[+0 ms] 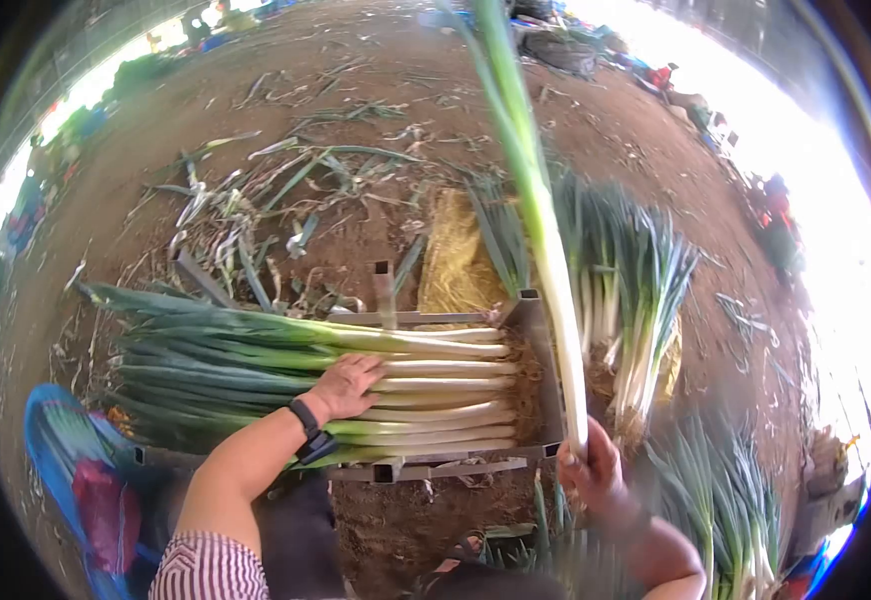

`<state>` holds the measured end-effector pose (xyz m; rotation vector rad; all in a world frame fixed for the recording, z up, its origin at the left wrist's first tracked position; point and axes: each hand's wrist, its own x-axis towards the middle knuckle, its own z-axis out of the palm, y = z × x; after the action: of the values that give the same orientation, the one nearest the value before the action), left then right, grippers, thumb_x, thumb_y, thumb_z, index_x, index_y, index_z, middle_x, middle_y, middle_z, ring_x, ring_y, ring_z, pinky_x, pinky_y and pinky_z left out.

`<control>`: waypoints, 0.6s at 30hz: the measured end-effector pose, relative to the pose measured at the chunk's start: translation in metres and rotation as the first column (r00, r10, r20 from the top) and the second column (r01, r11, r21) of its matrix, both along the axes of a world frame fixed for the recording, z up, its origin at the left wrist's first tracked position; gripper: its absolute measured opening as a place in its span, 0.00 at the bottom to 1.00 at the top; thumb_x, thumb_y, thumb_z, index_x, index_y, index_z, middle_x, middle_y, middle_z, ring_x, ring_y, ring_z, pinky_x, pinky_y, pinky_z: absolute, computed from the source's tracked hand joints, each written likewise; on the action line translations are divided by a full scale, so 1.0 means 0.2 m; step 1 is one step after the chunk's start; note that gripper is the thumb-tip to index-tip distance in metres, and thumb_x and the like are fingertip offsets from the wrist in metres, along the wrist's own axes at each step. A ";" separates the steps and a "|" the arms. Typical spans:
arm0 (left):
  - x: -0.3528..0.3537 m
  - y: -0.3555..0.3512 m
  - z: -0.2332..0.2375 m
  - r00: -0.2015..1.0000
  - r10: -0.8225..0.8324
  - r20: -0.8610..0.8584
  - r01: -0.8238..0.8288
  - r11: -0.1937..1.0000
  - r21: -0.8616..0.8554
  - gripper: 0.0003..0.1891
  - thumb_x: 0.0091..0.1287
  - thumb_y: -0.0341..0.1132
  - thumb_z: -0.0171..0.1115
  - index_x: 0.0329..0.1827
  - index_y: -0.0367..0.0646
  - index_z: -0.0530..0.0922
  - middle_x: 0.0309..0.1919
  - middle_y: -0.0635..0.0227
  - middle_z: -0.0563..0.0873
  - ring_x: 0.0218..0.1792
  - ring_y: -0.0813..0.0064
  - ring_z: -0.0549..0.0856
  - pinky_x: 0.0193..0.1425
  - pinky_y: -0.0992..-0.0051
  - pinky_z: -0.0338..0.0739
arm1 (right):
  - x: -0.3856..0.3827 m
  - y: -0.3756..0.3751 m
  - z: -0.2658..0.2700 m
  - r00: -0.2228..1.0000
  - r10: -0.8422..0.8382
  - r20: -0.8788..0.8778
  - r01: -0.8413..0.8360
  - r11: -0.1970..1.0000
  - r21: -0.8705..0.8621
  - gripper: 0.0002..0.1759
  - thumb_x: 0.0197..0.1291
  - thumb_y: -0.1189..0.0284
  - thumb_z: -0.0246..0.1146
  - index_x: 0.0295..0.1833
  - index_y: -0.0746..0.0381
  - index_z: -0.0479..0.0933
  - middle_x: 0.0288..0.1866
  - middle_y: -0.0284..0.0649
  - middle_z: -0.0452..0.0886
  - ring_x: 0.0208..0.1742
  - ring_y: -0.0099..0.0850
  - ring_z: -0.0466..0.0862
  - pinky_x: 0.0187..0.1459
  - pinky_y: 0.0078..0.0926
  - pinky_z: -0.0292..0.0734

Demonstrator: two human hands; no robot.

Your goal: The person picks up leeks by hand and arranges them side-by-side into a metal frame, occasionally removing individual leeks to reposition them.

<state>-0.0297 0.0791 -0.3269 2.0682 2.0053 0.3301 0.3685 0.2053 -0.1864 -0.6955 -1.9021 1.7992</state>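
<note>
My left hand point(352, 386) lies with fingers stretched out on a row of leeks point(446, 368), pressing on their pale stalks. It wears a dark wrist band. The leeks lie side by side in a metal frame point(546, 365), roots toward the frame's right end and green leaves to the left. At the right, my right hand point(593, 466) is closed around the lower white end of one leek point(556, 270). That leek stands almost upright in front of the frame's right end, and its leaf tips run out of view at the top.
Beyond the frame, bundled leeks point(641, 300) rest near a yellow sack point(459, 255). More leeks point(721, 510) lie at the lower right. Loose leaf scraps point(316, 165) litter the dirt floor. A blue container point(51, 470) with a dark red bundle point(106, 515) sits at the lower left.
</note>
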 end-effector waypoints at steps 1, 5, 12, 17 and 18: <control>0.00 -0.01 0.00 1.000 0.019 0.011 -0.019 1.000 -0.008 0.28 0.58 0.41 0.65 0.62 0.42 0.75 0.65 0.57 0.74 0.64 0.58 0.73 0.71 0.62 0.64 | -0.07 0.06 0.00 0.998 0.054 0.020 -0.057 0.980 0.189 0.30 0.66 0.76 0.59 0.72 0.63 0.60 0.35 0.33 0.76 0.26 0.18 0.74 0.26 0.19 0.71; -0.02 -0.01 -0.03 1.000 0.017 0.008 -0.017 0.999 0.044 0.27 0.57 0.41 0.65 0.61 0.42 0.76 0.64 0.58 0.75 0.63 0.59 0.74 0.70 0.63 0.65 | -0.53 0.18 0.18 0.953 0.273 0.128 -0.298 0.794 0.529 0.27 0.62 0.76 0.61 0.68 0.64 0.65 0.27 0.34 0.74 0.24 0.20 0.73 0.28 0.22 0.70; -0.02 -0.01 -0.06 0.999 0.031 0.035 -0.033 0.998 0.057 0.25 0.58 0.42 0.64 0.58 0.42 0.78 0.61 0.60 0.77 0.62 0.59 0.75 0.68 0.63 0.68 | -1.07 0.33 -0.08 0.775 0.503 0.383 -0.632 0.613 0.474 0.26 0.64 0.68 0.65 0.66 0.60 0.68 0.38 0.45 0.81 0.37 0.35 0.81 0.41 0.31 0.75; -0.01 0.00 -0.13 0.994 0.064 0.092 -0.064 0.998 -0.001 0.25 0.59 0.42 0.63 0.60 0.42 0.77 0.62 0.58 0.77 0.62 0.57 0.77 0.68 0.63 0.70 | -1.14 0.57 -0.53 0.585 0.478 0.655 -0.734 0.656 0.176 0.28 0.64 0.57 0.62 0.66 0.59 0.71 0.54 0.49 0.82 0.54 0.37 0.81 0.57 0.33 0.75; -0.01 0.00 -0.12 0.994 0.060 0.093 -0.061 0.998 0.008 0.25 0.59 0.41 0.63 0.60 0.42 0.77 0.63 0.58 0.77 0.62 0.57 0.76 0.68 0.64 0.70 | -1.13 0.55 -0.44 0.497 0.362 0.789 -0.740 0.651 0.167 0.30 0.65 0.54 0.60 0.67 0.59 0.70 0.56 0.50 0.81 0.58 0.40 0.80 0.60 0.36 0.73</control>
<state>-0.0326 0.0791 -0.3514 1.9638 2.0181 0.4413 0.1422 0.3146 -0.2751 -0.6251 -3.3229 1.2678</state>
